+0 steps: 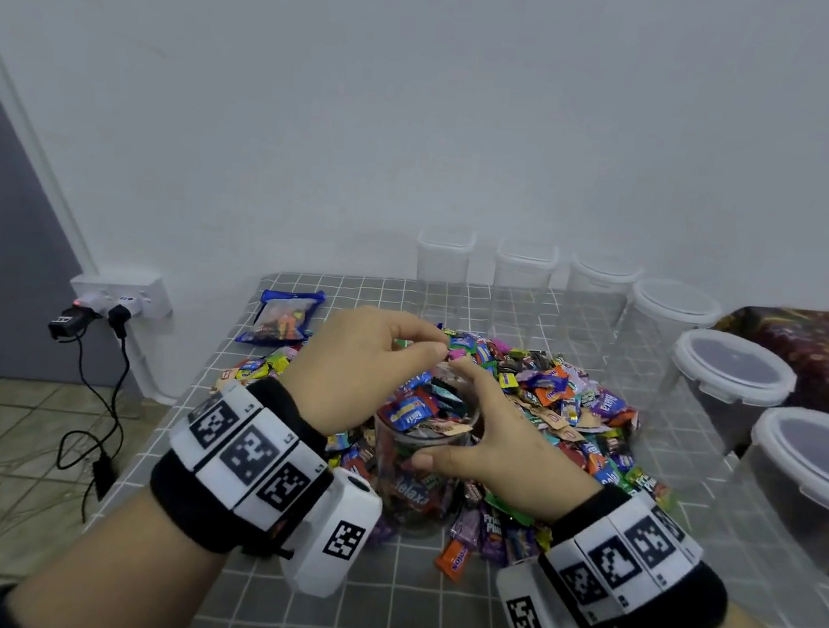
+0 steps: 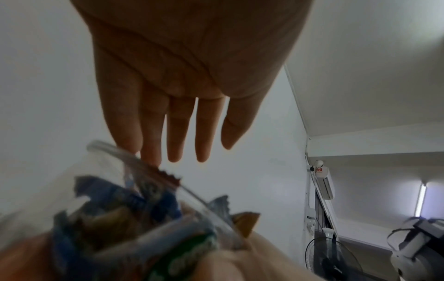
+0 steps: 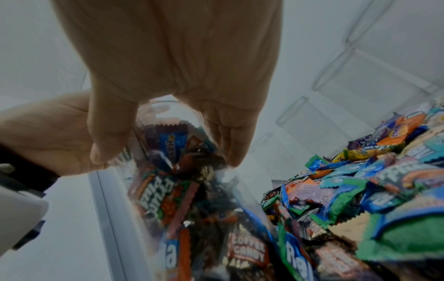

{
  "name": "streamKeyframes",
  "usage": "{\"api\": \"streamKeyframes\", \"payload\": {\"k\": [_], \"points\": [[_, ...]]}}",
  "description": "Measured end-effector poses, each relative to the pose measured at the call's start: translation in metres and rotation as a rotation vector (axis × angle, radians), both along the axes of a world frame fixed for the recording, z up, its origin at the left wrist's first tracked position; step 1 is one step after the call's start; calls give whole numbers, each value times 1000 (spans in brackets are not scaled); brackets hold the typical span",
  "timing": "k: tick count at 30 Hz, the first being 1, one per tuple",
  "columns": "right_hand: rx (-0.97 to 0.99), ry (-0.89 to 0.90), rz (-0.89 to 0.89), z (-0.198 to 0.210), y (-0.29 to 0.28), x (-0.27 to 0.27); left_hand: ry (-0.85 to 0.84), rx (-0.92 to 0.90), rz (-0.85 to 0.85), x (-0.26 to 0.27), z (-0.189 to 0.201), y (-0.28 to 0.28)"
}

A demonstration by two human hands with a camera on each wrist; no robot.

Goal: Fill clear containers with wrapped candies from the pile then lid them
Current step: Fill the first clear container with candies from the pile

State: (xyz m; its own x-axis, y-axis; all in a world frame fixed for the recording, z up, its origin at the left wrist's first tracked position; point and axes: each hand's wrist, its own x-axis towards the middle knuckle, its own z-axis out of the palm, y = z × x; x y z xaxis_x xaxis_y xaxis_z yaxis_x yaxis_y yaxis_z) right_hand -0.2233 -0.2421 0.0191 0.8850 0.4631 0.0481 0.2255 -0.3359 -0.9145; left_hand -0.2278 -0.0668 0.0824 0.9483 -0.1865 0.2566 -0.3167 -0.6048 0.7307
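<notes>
gripping the full clear container (image 1: 417,474) at its rim, the right hand (image 1: 495,444) hems it against the candy pile (image 1: 562,408). left hand (image 1: 360,364), fingers loose and holding nothing, hovers above its mouth; lidded tubs (image 1: 731,370) crowd the table's (image 1: 393,621) right edge.

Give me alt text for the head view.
A right hand grips a clear jar full of wrapped candies while the left hand hovers over its mouth, amid a candy pile on a grey checked table. Lidded containers stand behind.

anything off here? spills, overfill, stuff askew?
The clear container gripped by the right hand is heaped: wrappers poke above its rim, so a lid may not seat. An orange candy lies apart from the candy pile. Left hand hovers open above.
</notes>
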Motion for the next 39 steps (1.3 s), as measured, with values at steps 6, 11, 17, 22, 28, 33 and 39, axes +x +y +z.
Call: {"api": "streamKeyframes", "payload": {"k": [6,11,17,22,28,33,39], "points": [[-29,2,-18,-1,1,1,-4,254,69,-2,6,5],[-34,-15,-16,-2,1,1,56,540,-17,-11,9,-9],[15,-16,1,-3,1,2,-15,678,-74,-6,3,-21],[22,-15,15,-4,-1,3,-83,354,-16,-5,-1,-13],[-66,22,-9,-6,-3,5,-113,-57,131,6,-8,13],[-242,1,114,-4,-13,12,-77,-58,214,13,-22,38],[-701,-46,115,-13,-24,32,209,292,238,34,-57,60]]}}
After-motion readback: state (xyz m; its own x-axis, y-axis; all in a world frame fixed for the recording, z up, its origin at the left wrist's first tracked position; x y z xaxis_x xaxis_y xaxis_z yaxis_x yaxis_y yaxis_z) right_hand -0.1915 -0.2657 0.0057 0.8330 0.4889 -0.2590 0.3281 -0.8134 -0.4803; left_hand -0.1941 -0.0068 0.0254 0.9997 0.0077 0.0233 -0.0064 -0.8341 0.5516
